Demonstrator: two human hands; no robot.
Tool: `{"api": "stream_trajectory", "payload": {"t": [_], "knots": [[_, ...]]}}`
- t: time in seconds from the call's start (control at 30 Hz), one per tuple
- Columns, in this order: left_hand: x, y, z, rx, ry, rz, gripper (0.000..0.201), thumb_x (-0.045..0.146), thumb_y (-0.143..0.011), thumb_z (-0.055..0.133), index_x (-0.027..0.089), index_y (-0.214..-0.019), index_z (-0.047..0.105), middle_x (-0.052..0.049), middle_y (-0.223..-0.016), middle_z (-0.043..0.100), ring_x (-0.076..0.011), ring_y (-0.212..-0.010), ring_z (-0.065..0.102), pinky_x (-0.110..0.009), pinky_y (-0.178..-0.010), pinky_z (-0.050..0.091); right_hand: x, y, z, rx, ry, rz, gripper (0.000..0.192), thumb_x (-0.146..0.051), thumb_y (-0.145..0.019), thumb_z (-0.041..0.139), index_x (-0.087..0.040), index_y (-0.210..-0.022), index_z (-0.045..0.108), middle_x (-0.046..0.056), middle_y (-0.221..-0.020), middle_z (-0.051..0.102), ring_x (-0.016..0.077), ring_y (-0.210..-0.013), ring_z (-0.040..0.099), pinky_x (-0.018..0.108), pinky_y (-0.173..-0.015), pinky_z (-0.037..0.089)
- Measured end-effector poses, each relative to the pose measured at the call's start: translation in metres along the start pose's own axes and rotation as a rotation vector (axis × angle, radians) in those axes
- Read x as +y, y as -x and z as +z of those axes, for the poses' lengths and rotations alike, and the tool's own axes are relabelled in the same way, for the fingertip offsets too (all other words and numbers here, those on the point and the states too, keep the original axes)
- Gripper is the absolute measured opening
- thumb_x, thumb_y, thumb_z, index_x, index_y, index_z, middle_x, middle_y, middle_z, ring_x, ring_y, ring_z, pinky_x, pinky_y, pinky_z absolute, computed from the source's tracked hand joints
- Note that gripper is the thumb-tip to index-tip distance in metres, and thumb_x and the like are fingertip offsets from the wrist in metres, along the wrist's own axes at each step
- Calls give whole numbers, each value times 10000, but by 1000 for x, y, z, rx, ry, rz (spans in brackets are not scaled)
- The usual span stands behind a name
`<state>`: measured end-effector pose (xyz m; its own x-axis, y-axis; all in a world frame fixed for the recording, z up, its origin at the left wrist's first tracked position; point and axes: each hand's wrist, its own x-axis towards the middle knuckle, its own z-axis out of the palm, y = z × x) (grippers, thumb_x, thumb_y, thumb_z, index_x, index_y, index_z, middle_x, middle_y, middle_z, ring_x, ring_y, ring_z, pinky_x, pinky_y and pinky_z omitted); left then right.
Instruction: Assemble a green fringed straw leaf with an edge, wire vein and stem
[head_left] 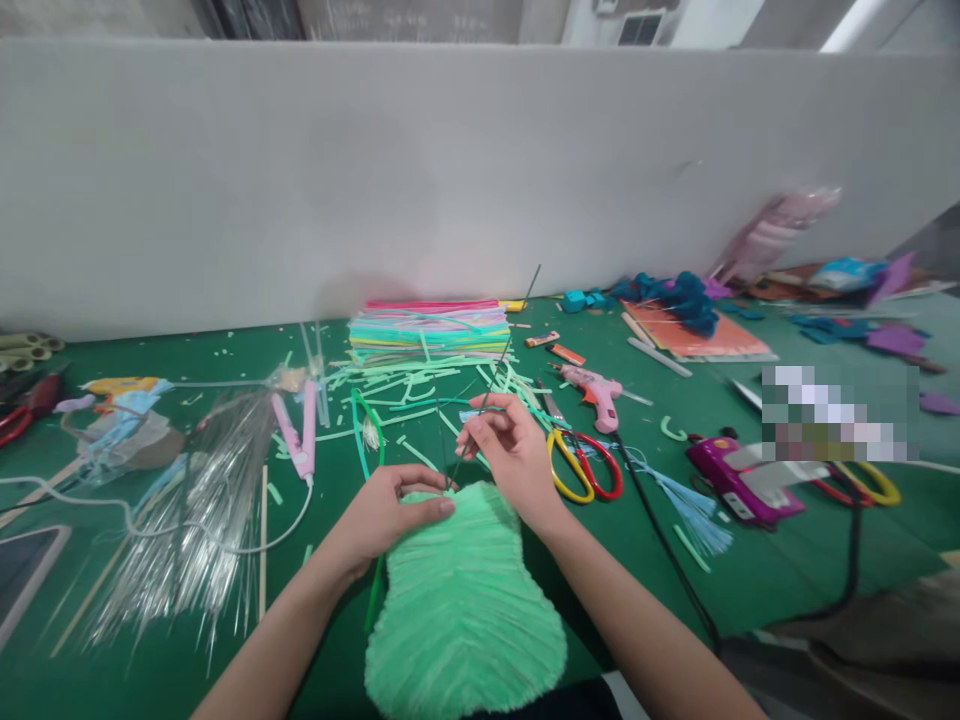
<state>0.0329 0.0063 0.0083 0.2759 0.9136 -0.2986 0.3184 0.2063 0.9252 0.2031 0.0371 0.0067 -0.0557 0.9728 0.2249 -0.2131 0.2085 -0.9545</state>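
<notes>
Where the right hand [517, 450] pinches its fingers [480, 428] together on a thin dark wire [499, 360], the wire runs up and away toward the wall and down to the top edge of a green ruffled leaf piece [461, 600]; the slant seems meant to line the wire with the leaf's middle. Left hand [390, 510] lies on that top edge, fingers [431, 508] closed flat against the ruffles, apparently pinning the piece so it cannot slide. Leaf piece sits on the green worktop [165, 680] directly before the person, its lower end near the frame bottom.

Outward: green strip offcuts [405, 385] scattered just beyond the hands, a stack of coloured sheets [431, 328] behind them. Yellow-and-red scissors [585, 465] just right of the right hand; pink glue gun [596, 390] beyond, its black cord [660, 540] crossing the worktop beside the right forearm. Bundle of clear filaments [195, 520] to the left, pink handled tool [296, 435] near it.
</notes>
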Motion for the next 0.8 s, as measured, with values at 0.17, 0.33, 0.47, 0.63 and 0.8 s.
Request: {"api": "stream_trajectory", "payload": {"t": [0.17,0.33,0.47,0.63,0.8], "knots": [[-1,0,0,13,15,-11,337,423,-657,757,179,-883,709,-62,-985,735,-241,-975,641,-306,-846,463,3,1,1,-22,4,8,235,-378,-848,617,-223,-989,510,-26,-665,634,128,-571,599,272,-581,516],[-2,-1,0,26,6,-18,346,428,-655,757,180,-892,707,-63,-998,732,-242,-976,640,-312,-844,467,5,1,1,-39,27,-13,229,-375,-855,608,-227,-1002,513,-26,-671,636,126,-568,587,270,-588,509],[-2,-1,0,19,11,-11,350,431,-659,757,178,-897,709,-62,-989,730,-244,-979,637,-314,-847,465,5,1,0,-17,39,-29,214,-363,-864,599,-224,-1002,513,-26,-666,631,121,-560,578,267,-587,503],[-2,0,0,16,33,-17,339,417,-659,768,177,-892,707,-57,-987,729,-229,-976,636,-298,-847,463,2,1,2,-1,28,-18,214,-361,-865,598,-222,-999,506,-27,-660,632,120,-560,579,265,-583,508],[-3,1,-1,14,37,-3,331,413,-665,768,185,-898,712,-50,-975,731,-223,-966,635,-298,-847,462,0,2,2,-2,18,-9,222,-368,-863,601,-221,-998,504,-27,-658,632,124,-564,586,266,-581,508]]}}
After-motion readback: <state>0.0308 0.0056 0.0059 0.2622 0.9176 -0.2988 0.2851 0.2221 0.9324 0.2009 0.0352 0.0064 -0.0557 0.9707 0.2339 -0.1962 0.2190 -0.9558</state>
